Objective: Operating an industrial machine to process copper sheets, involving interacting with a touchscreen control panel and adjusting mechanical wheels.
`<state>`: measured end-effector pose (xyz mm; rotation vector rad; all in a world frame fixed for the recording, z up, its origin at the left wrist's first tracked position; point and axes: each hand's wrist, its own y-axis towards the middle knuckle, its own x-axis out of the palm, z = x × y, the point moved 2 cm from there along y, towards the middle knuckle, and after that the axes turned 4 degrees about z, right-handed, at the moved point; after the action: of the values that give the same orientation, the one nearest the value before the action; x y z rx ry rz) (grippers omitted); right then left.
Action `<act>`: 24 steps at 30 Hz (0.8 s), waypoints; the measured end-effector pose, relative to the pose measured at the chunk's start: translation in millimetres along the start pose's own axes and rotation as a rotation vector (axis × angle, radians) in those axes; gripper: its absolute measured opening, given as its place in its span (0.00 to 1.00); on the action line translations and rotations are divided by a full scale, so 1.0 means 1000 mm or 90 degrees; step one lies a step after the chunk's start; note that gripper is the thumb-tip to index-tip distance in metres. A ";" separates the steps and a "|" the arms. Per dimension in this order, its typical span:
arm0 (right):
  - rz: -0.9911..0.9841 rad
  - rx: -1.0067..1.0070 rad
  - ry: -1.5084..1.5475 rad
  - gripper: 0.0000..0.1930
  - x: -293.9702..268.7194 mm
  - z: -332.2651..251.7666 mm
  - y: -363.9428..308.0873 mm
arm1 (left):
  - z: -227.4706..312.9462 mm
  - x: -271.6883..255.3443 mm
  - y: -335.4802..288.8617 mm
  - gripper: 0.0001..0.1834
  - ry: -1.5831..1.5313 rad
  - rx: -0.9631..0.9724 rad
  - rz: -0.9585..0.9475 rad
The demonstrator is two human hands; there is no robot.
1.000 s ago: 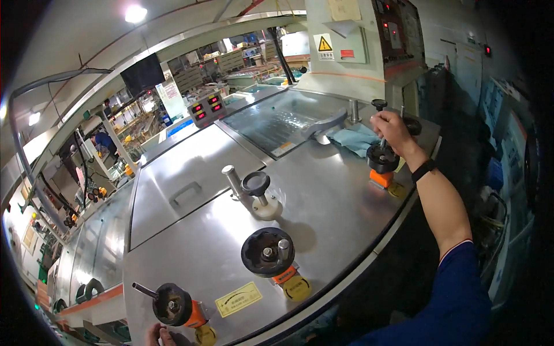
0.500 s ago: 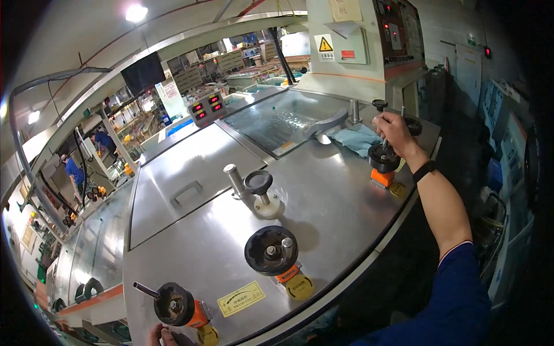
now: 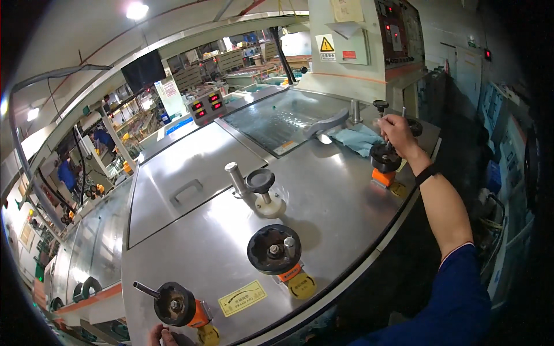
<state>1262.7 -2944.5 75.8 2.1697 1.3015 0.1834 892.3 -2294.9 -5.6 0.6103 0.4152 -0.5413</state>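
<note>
My right hand (image 3: 397, 132) reaches out to the far right of a stainless steel machine top (image 3: 196, 242) and grips the handle of a black handwheel (image 3: 385, 157) on an orange base. My left hand (image 3: 163, 336) shows only at the bottom edge, fingers closed at a second black handwheel (image 3: 175, 304) with a protruding crank handle. A third black handwheel (image 3: 274, 249) stands between them near the front edge. My right forearm wears a black wristband and a blue sleeve.
A small black knob on a post (image 3: 261, 183) and a metal cylinder (image 3: 234, 173) stand mid-table. A blue cloth (image 3: 358, 138) lies beside a glass-topped hatch (image 3: 283, 118). A lid with a recessed handle (image 3: 187, 190) lies left. A control cabinet (image 3: 369, 34) rises behind; people work at far left.
The middle handwheel has turned; its grip has swung around. My right hand stays on the right handwheel with only a slight shift.
</note>
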 end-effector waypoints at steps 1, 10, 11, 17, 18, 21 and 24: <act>-0.003 0.000 0.000 0.12 0.001 -0.001 -0.002 | 0.001 -0.001 -0.001 0.19 0.000 -0.008 0.002; 0.063 -0.013 -0.021 0.12 -0.001 -0.002 -0.008 | -0.002 -0.002 0.003 0.17 -0.026 -0.022 -0.022; 0.062 -0.013 -0.012 0.12 -0.002 -0.001 -0.008 | -0.009 -0.002 0.004 0.17 -0.016 0.007 -0.021; 0.089 -0.037 -0.059 0.12 -0.002 -0.009 -0.022 | -0.020 -0.002 0.006 0.16 -0.026 0.055 -0.031; 0.109 -0.038 -0.081 0.12 -0.004 -0.015 -0.028 | -0.017 -0.001 0.006 0.16 -0.028 0.054 -0.031; 0.040 0.025 -0.020 0.12 -0.008 -0.028 -0.043 | -0.001 -0.001 0.003 0.15 -0.015 0.014 -0.043; 0.009 0.099 0.057 0.13 0.009 -0.057 -0.060 | 0.011 0.000 -0.001 0.15 -0.064 0.018 -0.036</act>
<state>1198.3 -2892.9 86.9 2.3252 1.3915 0.1933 894.0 -2302.1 2.2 0.5971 0.3309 -0.6304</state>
